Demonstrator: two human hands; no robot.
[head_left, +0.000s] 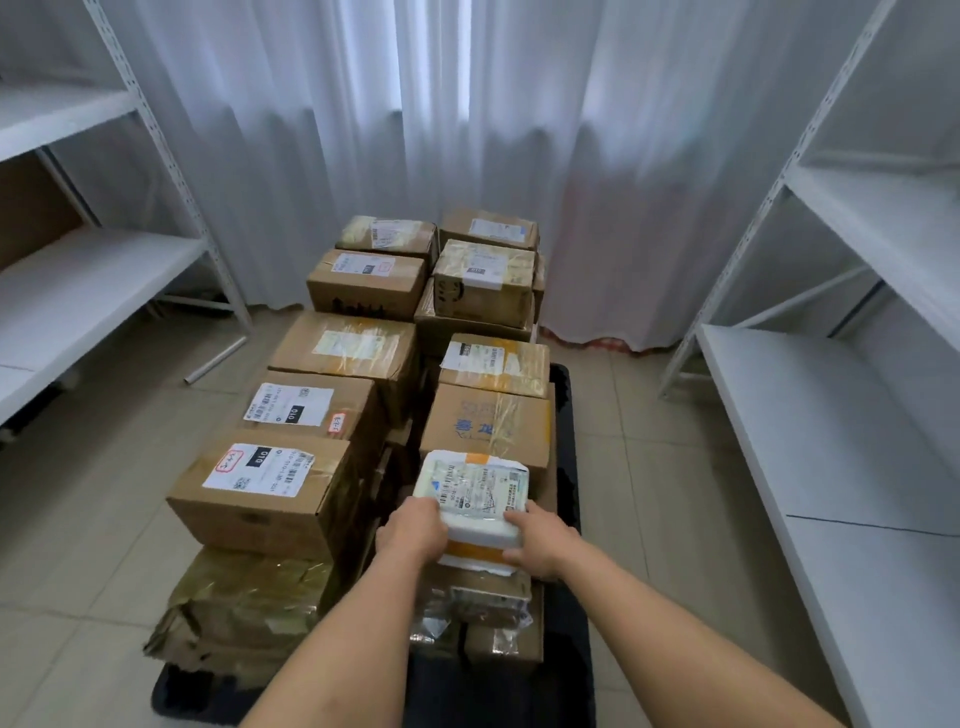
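Gripping the near end of a white foam parcel, both hands sit at lower centre of the frame. The left hand is curled round the parcel's near left corner with its back up; its fingertips are hidden under the edge. The right hand clasps the near right corner, thumb lying on the top edge and fingers bent against the near side. Neither hand is spread flat.

The parcel is sealed with clear and orange tape and carries a printed label on top; what is inside cannot be seen. It lies on top of the right-hand column of goods, just in front of a brown box with blue print and above a clear-wrapped packet.

To the left stands a labelled carton marked 010, with a crumpled taped bundle below it. More cardboard boxes run in 2 columns toward the upper centre, all taped shut, contents hidden. The nearer ones rest on a black cart.

A metal tube lies on the tiled floor at middle left. White shelving fills the left edge and another white rack the right edge. A white curtain hangs across the top.
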